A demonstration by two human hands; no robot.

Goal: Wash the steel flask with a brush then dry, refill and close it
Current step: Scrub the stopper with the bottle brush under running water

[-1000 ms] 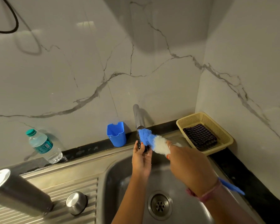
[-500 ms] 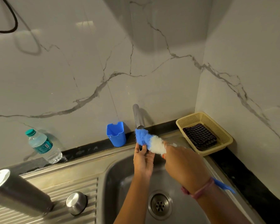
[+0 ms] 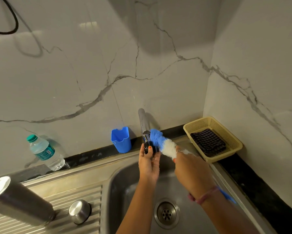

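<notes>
Flask: the steel flask (image 3: 18,200) lies tilted on the ribbed draining board at the lower left, its open mouth toward the camera's left edge, well apart from both hands.
Cap: a round steel cap (image 3: 79,211) sits on the draining board just beside the flask's lower end.
Brush: the brush (image 3: 163,144) has a blue tip and white bristles behind it; its head is held up under the tap, and the blue end of its handle shows past the right wrist.
Right hand: the right hand (image 3: 190,164) grips the brush handle just behind the white bristles, fingers curled round it; a pink band is on the wrist.
Left hand: the left hand (image 3: 149,162) reaches up to the tap's black knob (image 3: 148,148), thumb and fingers curled round it, next to the blue bristles.
Tap: the chrome tap (image 3: 144,125) rises from the back edge of the sink; whether water runs cannot be told.
Sink: the steel sink (image 3: 121,191) holds a round drain (image 3: 166,213) below the two forearms.
Blue cup: a small blue plastic cup (image 3: 121,139) stands on the dark ledge left of the tap.
Water bottle: a plastic bottle (image 3: 44,152) with a green cap leans against the marble wall, far left.
Basket: a yellow basket (image 3: 234,141) in the right corner holds a dark checked cloth (image 3: 207,142).
</notes>
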